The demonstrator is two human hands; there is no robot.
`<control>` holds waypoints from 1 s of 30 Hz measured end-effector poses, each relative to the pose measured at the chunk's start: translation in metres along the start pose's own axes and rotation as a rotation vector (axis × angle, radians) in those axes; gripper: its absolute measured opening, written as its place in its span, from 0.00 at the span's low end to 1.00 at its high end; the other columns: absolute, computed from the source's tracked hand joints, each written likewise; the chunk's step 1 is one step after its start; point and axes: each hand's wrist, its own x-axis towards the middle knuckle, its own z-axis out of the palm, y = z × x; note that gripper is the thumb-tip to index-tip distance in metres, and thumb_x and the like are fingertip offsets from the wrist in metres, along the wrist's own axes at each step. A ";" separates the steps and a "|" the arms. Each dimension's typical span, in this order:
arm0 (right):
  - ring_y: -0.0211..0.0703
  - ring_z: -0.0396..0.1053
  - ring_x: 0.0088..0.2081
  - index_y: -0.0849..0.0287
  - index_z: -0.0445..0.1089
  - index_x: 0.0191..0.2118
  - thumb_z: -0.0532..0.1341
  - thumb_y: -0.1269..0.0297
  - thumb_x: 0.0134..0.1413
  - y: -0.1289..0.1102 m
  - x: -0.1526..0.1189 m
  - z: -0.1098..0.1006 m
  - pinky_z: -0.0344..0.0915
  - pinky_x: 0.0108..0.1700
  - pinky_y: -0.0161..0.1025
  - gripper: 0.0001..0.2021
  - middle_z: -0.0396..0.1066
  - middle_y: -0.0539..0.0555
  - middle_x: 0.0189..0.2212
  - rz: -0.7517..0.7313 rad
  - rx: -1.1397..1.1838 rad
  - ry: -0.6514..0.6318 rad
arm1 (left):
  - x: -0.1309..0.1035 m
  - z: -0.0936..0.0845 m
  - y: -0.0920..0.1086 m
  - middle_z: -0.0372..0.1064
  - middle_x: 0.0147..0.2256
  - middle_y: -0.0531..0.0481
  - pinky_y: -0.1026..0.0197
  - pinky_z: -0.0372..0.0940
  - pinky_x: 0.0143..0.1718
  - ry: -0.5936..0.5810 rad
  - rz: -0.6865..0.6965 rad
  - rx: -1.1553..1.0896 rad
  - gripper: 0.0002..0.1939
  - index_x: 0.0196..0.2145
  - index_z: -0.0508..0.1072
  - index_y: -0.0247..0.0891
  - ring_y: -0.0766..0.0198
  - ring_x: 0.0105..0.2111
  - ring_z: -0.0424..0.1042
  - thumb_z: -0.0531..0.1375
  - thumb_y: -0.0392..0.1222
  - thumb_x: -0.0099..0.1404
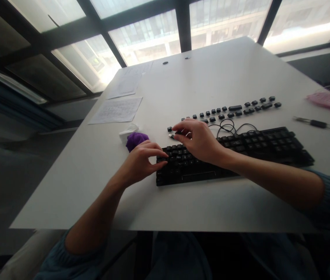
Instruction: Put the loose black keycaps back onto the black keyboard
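A black keyboard lies near the front of the white table, its left part showing under my hands. My left hand is at the keyboard's left end, thumb and forefinger closed around a key there. Over the keyboard's upper left, my right hand reaches with thumb and fingertips apart. Just beyond those fingertips are a loose keycap and a USB plug. I see nothing plainly held in the right hand. The black cable loops behind the keyboard.
Loose keycaps lie in two rows behind the keyboard. A purple cloth and white tissue sit beside my left hand. Paper sheets lie farther left. At right are a thin tool with a black handle and a pink hairbrush.
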 end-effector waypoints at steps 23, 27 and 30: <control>0.39 0.70 0.33 0.61 0.77 0.37 0.64 0.73 0.57 -0.008 0.001 -0.003 0.68 0.39 0.39 0.04 0.73 0.54 0.34 -0.015 -0.019 -0.013 | 0.001 0.008 0.001 0.71 0.34 0.51 0.58 0.63 0.38 0.008 -0.044 -0.026 0.04 0.36 0.81 0.42 0.62 0.35 0.68 0.69 0.40 0.60; 0.39 0.70 0.33 0.61 0.78 0.38 0.64 0.73 0.57 -0.008 0.001 -0.004 0.68 0.40 0.39 0.04 0.74 0.54 0.35 -0.018 -0.019 -0.011 | 0.001 0.007 0.001 0.71 0.35 0.51 0.58 0.63 0.39 0.004 -0.053 -0.020 0.04 0.35 0.80 0.41 0.61 0.36 0.68 0.69 0.40 0.61; 0.39 0.70 0.33 0.62 0.78 0.38 0.64 0.73 0.57 -0.008 0.001 -0.004 0.68 0.39 0.39 0.04 0.73 0.53 0.34 -0.027 -0.020 -0.003 | 0.001 0.007 0.000 0.71 0.35 0.51 0.58 0.62 0.39 0.001 -0.062 -0.015 0.03 0.34 0.79 0.41 0.61 0.36 0.68 0.68 0.40 0.61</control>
